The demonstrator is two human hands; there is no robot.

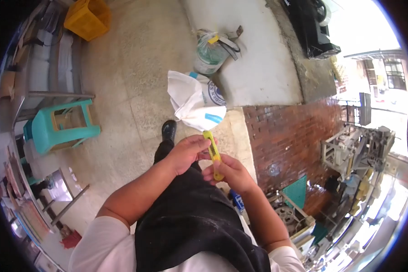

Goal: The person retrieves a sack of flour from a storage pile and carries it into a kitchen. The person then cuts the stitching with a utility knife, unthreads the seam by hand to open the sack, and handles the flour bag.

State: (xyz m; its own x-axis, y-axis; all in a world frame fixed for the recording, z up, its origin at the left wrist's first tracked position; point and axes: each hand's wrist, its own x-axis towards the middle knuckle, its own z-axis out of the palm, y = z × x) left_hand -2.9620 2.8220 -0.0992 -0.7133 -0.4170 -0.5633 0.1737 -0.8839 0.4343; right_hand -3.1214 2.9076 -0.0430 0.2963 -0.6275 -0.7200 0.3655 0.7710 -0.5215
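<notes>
A yellow utility knife (pixel 213 154) is held between my two hands in front of my black apron. My left hand (pixel 188 153) pinches its upper end between thumb and fingers. Closed around the lower end is my right hand (pixel 231 173), thumb lying on the body of the knife. Whether any blade is out I cannot tell. Just beyond the knife stands a white sack (pixel 190 97) with blue print, its near edge close to the knife's tip.
Behind the sack, a tied clear bag (pixel 211 56) rests against the white wall ledge (pixel 263 59). To the left are a turquoise stool (pixel 65 131), a yellow crate (pixel 87 20) and metal shelving (pixel 54 94). Machinery (pixel 344 152) stands on the brick floor (pixel 281 149) at right.
</notes>
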